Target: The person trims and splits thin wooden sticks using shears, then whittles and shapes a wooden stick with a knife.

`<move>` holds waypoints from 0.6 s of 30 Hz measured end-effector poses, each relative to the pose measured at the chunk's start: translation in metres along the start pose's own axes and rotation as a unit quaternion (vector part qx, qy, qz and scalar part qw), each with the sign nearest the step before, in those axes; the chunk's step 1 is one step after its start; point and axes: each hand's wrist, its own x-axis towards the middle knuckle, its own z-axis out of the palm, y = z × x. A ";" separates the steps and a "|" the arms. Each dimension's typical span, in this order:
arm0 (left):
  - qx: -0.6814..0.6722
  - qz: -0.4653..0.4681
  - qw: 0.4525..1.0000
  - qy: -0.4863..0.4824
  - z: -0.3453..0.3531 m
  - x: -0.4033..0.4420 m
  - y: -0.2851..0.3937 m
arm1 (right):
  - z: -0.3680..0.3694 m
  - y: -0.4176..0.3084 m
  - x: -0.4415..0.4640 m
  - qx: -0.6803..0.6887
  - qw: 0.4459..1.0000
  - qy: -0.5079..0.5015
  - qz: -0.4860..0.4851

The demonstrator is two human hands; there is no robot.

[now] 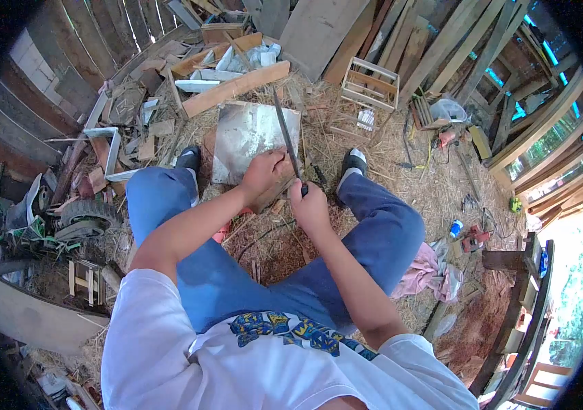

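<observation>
My right hand (310, 207) is closed round the dark handle of a long, narrow tool (283, 128), whose dark blade points forward and slightly left. Just left of the blade, my left hand (263, 172) is closed on a piece of wood (272, 194) that lies partly under it. The blade passes close by my left fingers; whether they touch it I cannot tell. Beyond my hands a square, stained metal sheet (247, 133) rests on the straw between my feet.
A wooden crate frame (371, 85) stands ahead on the right. Boards and scraps fill a wooden box (237, 89) ahead. A pink cloth (423, 273) and a red power tool (476, 239) lie on the right. A wheel (90, 213) is at left.
</observation>
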 end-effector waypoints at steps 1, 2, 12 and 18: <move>-0.001 0.002 1.000 -0.001 0.002 0.000 -0.002 | 0.000 0.001 0.000 0.000 1.000 0.002 0.000; 0.004 -0.009 1.000 -0.007 0.004 0.000 -0.005 | 0.001 0.002 0.000 -0.002 1.000 0.003 -0.001; -0.002 -0.016 0.998 -0.064 0.009 0.000 -0.026 | 0.005 -0.003 -0.004 -0.041 0.999 0.023 0.003; -0.084 -0.002 0.996 -0.022 0.006 0.001 -0.019 | 0.011 -0.005 -0.005 -0.041 0.999 0.017 0.003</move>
